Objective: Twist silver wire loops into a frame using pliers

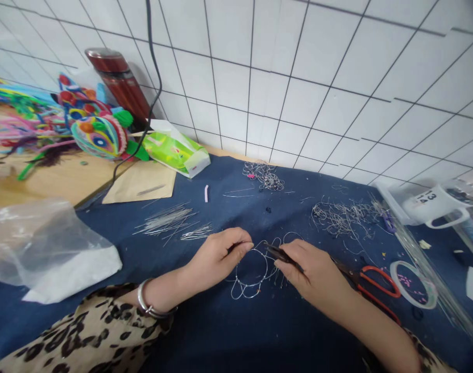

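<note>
Between thumb and fingers, my left hand pinches the upper left of a round wire frame. Small wire loops curl out from the frame's lower edge. My right hand is closed around dark pliers, whose tips meet the wire at the frame's upper right. Whether the jaws are fully closed on it is too small to tell. More thin bent wires spread beneath the right hand, partly hidden. Left of my left hand lie a bundle of straight wires and a smaller bundle of short wires.
Tangled wire piles lie at the back and right. Red-handled scissors sit beside my right forearm, near a clear ring-shaped dish. A white mug stands far right. At left are a plastic bag and a green packet.
</note>
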Demonstrator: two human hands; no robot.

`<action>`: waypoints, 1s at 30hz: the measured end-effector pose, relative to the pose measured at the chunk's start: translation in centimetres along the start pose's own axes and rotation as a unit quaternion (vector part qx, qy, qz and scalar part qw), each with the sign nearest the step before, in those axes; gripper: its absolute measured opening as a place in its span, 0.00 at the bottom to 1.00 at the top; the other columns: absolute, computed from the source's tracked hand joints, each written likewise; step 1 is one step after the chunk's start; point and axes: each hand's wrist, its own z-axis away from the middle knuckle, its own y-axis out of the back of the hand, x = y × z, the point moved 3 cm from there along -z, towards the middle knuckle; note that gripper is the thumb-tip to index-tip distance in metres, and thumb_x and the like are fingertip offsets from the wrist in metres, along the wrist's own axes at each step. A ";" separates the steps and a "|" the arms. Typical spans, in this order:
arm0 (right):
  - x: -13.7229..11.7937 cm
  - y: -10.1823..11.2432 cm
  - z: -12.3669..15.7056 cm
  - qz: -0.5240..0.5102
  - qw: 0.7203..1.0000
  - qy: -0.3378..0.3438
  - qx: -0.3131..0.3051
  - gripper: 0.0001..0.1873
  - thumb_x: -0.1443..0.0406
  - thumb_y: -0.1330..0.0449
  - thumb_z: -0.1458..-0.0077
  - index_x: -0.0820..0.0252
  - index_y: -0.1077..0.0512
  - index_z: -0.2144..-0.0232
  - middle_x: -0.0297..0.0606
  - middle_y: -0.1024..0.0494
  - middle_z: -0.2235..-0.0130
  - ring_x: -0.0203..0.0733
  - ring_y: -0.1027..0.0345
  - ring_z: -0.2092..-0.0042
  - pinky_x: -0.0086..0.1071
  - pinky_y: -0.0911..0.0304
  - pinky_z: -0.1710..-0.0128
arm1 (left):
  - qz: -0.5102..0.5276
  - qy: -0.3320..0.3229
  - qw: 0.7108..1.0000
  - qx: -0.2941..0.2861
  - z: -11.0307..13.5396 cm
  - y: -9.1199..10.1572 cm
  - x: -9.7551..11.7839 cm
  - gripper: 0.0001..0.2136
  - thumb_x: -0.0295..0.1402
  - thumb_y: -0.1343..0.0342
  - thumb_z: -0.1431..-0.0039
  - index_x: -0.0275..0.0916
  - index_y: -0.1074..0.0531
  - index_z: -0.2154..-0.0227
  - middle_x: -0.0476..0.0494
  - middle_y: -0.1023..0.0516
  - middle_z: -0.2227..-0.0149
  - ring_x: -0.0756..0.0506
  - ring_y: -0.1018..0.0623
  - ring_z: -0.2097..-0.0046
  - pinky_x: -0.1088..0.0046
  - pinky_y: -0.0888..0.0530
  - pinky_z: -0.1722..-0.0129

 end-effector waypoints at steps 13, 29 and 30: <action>-0.6 -1.2 -0.1 0.273 0.962 0.021 0.018 0.07 0.64 0.49 0.43 0.57 0.32 0.67 0.37 0.34 0.70 0.40 0.42 0.67 0.34 0.53 0.68 | -0.043 -0.032 0.999 -0.004 0.5 -0.6 0.5 0.05 0.27 0.53 0.40 0.37 0.32 0.68 0.49 0.29 0.72 0.52 0.29 0.70 0.76 0.33 0.69; -0.8 -1.4 0.1 0.273 0.961 0.037 0.035 0.07 0.64 0.49 0.44 0.58 0.31 0.68 0.37 0.33 0.72 0.40 0.41 0.68 0.35 0.53 0.68 | 0.024 0.033 0.999 0.016 0.6 -0.8 0.5 0.07 0.30 0.54 0.39 0.37 0.34 0.71 0.52 0.32 0.76 0.53 0.32 0.75 0.79 0.34 0.73; -0.8 -1.3 0.1 0.273 0.961 0.037 0.036 0.07 0.64 0.49 0.44 0.58 0.31 0.68 0.37 0.33 0.72 0.40 0.41 0.68 0.35 0.53 0.68 | 0.034 0.037 0.999 0.014 0.6 -0.8 0.4 0.07 0.30 0.54 0.39 0.37 0.35 0.71 0.52 0.32 0.76 0.53 0.32 0.75 0.79 0.34 0.74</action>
